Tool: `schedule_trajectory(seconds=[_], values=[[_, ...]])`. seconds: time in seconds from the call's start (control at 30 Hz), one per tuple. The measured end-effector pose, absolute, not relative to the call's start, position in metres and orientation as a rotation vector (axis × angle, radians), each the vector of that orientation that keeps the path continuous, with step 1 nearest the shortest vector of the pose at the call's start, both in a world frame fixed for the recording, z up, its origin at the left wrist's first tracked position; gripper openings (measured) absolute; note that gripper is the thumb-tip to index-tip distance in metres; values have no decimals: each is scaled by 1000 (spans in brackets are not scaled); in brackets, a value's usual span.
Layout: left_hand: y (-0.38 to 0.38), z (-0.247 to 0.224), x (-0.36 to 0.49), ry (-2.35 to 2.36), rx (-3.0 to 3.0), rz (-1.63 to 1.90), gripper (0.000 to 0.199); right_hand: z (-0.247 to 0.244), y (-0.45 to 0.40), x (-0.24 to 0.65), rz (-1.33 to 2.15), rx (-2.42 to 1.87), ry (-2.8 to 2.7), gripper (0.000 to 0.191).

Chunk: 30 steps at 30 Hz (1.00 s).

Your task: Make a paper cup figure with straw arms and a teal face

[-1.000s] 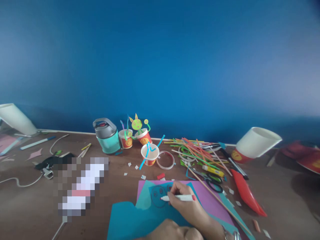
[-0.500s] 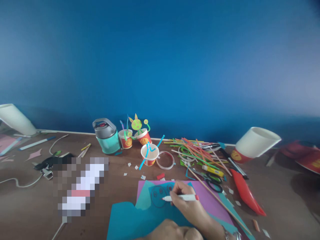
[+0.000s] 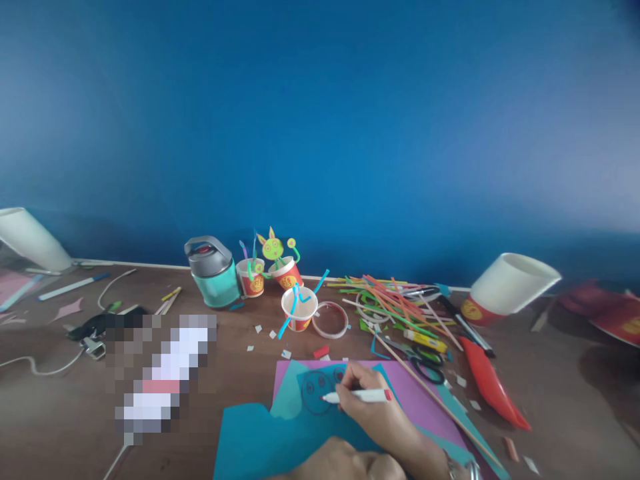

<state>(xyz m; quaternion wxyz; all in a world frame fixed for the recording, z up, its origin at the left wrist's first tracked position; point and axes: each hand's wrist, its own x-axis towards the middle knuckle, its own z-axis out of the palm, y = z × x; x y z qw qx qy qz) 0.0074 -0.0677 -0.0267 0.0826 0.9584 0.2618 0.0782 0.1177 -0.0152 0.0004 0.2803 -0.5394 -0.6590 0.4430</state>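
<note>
My right hand [image 3: 367, 403] is closed around a white marker with a red end [image 3: 363, 396]. The marker's tip touches a small blue paper piece [image 3: 320, 402], inside a drawn round outline with two eye-like shapes. To its right is another drawn eye, partly behind my fingers. At the bottom edge my left hand [image 3: 340, 460] lies with bent fingers on a larger blue sheet [image 3: 250, 440]; what its fingers hold, if anything, is hidden. Under these papers spreads a purple sheet [image 3: 425, 400].
Beyond the papers stand a paper cup with blue straws [image 3: 299, 308], a green paper animal [image 3: 273, 249] in a cup, and a teal container [image 3: 216, 280]. Rightward lie straws [image 3: 395, 300], scissors [image 3: 425, 367], a thin stick [image 3: 435, 400] and a red curved object [image 3: 493, 387].
The marker's tip has shifted slightly left within the drawn outline, with my right hand moving along. My left hand looks unmoved.
</note>
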Motion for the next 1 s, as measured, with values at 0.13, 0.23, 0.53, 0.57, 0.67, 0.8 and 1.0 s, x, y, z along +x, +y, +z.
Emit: schedule_trajectory(seconds=[0.13,0.23,0.53,0.57,0.67,0.8,1.0], values=[[-67,-30,6,758,2820,265,15,1,-15,117,1171,-1446,-1764,16],[-67,-30,5,761,2807,287,15,2,-15,117,1159,-1456,-1758,16],[-68,-33,6,761,2806,320,17,3,-14,117,1164,-1459,-1713,18],[-68,-33,6,763,2819,322,17,2,-14,117,1165,-1460,-1717,18],[-68,-31,6,758,2846,315,16,2,-14,117,1173,-1466,-1736,17],[-68,-29,6,769,2825,299,20,1,-14,117,1176,-1468,-1728,17],[-67,-32,7,764,2820,353,19,3,-15,118,1195,-1427,-1711,18]])
